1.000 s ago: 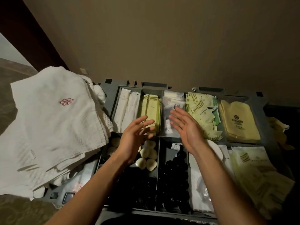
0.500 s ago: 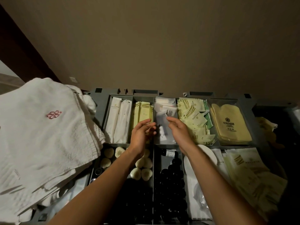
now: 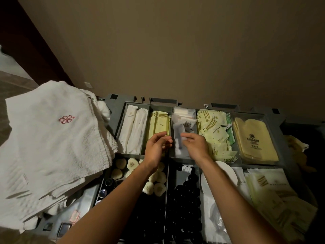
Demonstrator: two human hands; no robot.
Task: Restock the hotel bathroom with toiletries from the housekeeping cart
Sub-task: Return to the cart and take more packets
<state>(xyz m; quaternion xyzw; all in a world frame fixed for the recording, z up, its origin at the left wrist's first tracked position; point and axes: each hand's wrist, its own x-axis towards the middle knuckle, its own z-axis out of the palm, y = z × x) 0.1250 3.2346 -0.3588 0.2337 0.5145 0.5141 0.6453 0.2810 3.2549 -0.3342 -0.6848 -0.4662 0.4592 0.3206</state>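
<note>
The grey housekeeping cart tray (image 3: 118,103) holds toiletries in compartments. My right hand (image 3: 196,146) is over the middle back compartment, fingers curled onto a clear plastic packet (image 3: 179,129) that stands tilted above the pile. My left hand (image 3: 155,148) hovers beside it over the yellow sachets (image 3: 159,123), fingers apart and holding nothing. To the left are long white sachets (image 3: 132,128). To the right lie pale green square sachets (image 3: 212,128) and yellow mitts (image 3: 253,138).
Folded white towels (image 3: 52,141) with a pink emblem are stacked on the cart's left side. The front row holds round soaps (image 3: 159,188), dark small bottles (image 3: 186,196), white bags (image 3: 211,210) and yellow packets (image 3: 274,203). A beige wall rises right behind the cart.
Both hands moved forward from the front row to the back compartments and came closer together. The right hand's flat open fingers have curled onto a clear packet.
</note>
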